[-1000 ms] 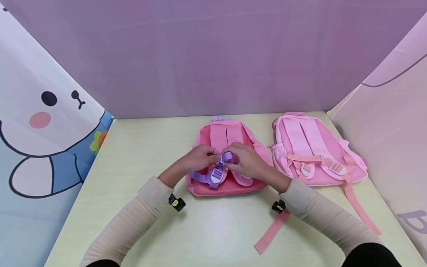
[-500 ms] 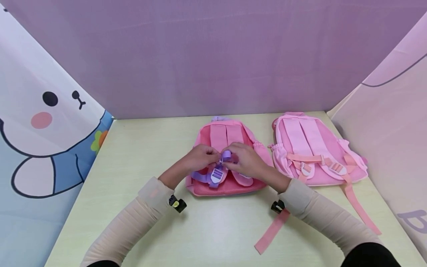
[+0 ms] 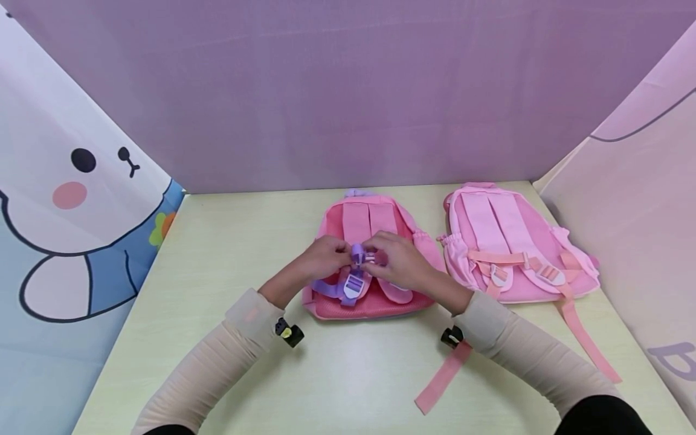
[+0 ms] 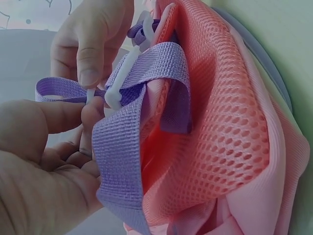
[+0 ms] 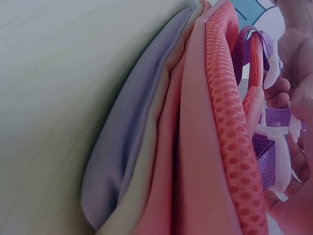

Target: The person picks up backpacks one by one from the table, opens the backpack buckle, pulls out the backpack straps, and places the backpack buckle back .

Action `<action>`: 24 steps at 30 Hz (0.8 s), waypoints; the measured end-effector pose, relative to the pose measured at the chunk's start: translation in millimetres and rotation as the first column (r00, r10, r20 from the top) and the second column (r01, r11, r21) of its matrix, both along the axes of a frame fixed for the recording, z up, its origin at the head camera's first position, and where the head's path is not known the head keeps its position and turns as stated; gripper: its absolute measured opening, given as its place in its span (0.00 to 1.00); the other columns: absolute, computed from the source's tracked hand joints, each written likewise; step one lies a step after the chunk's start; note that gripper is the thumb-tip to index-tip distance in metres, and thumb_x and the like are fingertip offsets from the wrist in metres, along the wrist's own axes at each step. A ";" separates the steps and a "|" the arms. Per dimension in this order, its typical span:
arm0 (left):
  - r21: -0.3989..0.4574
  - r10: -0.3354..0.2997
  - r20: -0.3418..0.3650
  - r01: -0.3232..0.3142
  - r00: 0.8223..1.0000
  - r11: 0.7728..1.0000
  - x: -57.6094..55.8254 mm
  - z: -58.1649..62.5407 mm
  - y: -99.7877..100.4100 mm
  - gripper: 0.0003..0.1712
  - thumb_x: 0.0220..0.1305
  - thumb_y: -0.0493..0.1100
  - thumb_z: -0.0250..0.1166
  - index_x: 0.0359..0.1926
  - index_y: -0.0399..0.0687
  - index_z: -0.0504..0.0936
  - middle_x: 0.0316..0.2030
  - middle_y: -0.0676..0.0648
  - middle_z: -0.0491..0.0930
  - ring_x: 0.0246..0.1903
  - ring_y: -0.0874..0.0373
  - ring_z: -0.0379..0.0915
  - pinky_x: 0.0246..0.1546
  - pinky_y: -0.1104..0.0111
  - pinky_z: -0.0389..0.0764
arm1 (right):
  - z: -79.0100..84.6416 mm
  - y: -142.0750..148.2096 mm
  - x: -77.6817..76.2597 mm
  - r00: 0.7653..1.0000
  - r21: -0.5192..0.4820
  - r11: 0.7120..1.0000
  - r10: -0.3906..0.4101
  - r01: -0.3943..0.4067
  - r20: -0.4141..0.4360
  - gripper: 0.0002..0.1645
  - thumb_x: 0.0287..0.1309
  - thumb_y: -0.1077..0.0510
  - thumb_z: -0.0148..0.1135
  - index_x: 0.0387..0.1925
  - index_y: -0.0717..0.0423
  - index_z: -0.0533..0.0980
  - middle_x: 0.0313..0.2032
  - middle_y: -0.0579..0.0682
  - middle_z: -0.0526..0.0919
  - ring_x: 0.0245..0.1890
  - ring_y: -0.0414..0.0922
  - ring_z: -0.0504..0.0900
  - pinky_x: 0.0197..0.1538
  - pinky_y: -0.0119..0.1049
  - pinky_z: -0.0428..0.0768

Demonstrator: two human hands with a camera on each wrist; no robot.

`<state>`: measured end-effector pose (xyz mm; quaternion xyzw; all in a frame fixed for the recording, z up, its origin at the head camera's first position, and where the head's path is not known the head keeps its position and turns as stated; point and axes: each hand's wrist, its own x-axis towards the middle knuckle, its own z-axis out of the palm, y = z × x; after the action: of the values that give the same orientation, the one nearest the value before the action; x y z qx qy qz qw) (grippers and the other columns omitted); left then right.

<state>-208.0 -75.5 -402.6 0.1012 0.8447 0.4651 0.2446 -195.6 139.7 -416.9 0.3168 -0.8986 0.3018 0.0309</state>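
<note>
A pink backpack (image 3: 356, 226) lies on the table with its shoulder straps up. Above its lower straps, my left hand (image 3: 328, 257) pinches a looped purple strap (image 3: 356, 249) beside a small white plastic piece. Close on the right, my right hand (image 3: 399, 260) pinches a small white buckle (image 3: 370, 257). The left wrist view shows the fingertips of both hands meeting at the white piece (image 4: 90, 95), with the purple loop (image 4: 58, 88) standing out from the bag. Lower down, a white strap adjuster (image 3: 354, 286) holds purple webbing. Fingers partly hide the buckle.
A lighter pink backpack (image 3: 497, 241) with orange straps lies at the right, close to the first. One orange strap end (image 3: 443, 380) reaches toward the table's front. The table (image 3: 244, 229) backs onto a purple curtain (image 3: 348, 90); printed cloths hang at both sides.
The purple loop between my fingers has shifted left toward my left hand, and the white buckle at my right fingertips now shows. Both arms stay almost still.
</note>
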 end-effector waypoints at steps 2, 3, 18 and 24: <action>0.004 0.001 0.011 -0.001 1.000 1.000 0.0 -0.9 -0.4 0.10 0.74 0.41 0.59 0.38 0.41 0.84 0.23 0.46 0.79 0.20 0.59 0.68 0.19 0.72 0.67 | -0.1 -0.1 0.0 1.000 0.001 1.000 -0.002 0.002 0.017 0.20 0.59 0.53 0.73 0.52 0.53 0.82 0.43 0.47 0.83 0.38 0.41 0.81 0.43 0.34 0.83; 0.007 0.003 0.016 -0.003 1.000 1.000 0.0 -1.1 -0.7 0.10 0.74 0.41 0.59 0.37 0.41 0.84 0.23 0.46 0.79 0.20 0.59 0.69 0.20 0.72 0.67 | -0.2 0.0 0.0 1.000 0.000 1.000 -0.004 0.004 0.026 0.20 0.59 0.53 0.73 0.52 0.53 0.82 0.43 0.47 0.84 0.39 0.41 0.81 0.43 0.35 0.84; 0.003 0.001 0.011 -0.001 1.000 1.000 -0.4 -1.7 -2.2 0.10 0.73 0.39 0.59 0.37 0.40 0.84 0.26 0.46 0.79 0.22 0.60 0.68 0.20 0.72 0.66 | -5.2 -1.6 -0.5 0.998 0.029 0.999 -0.029 0.028 0.049 0.18 0.58 0.54 0.73 0.49 0.54 0.82 0.41 0.47 0.85 0.39 0.41 0.80 0.44 0.37 0.82; 0.015 -0.004 0.029 0.004 1.000 1.000 0.2 -2.2 -2.4 0.10 0.74 0.40 0.59 0.37 0.41 0.83 0.25 0.46 0.79 0.22 0.59 0.69 0.21 0.72 0.66 | -7.4 -3.4 -1.6 0.999 0.049 0.998 -0.041 0.040 0.030 0.17 0.58 0.53 0.74 0.47 0.54 0.83 0.39 0.47 0.85 0.37 0.41 0.79 0.42 0.34 0.80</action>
<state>-207.8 -77.9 -404.8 0.0978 0.8374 0.4723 0.2570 -197.1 136.4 -424.2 0.2946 -0.9122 0.2844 0.0154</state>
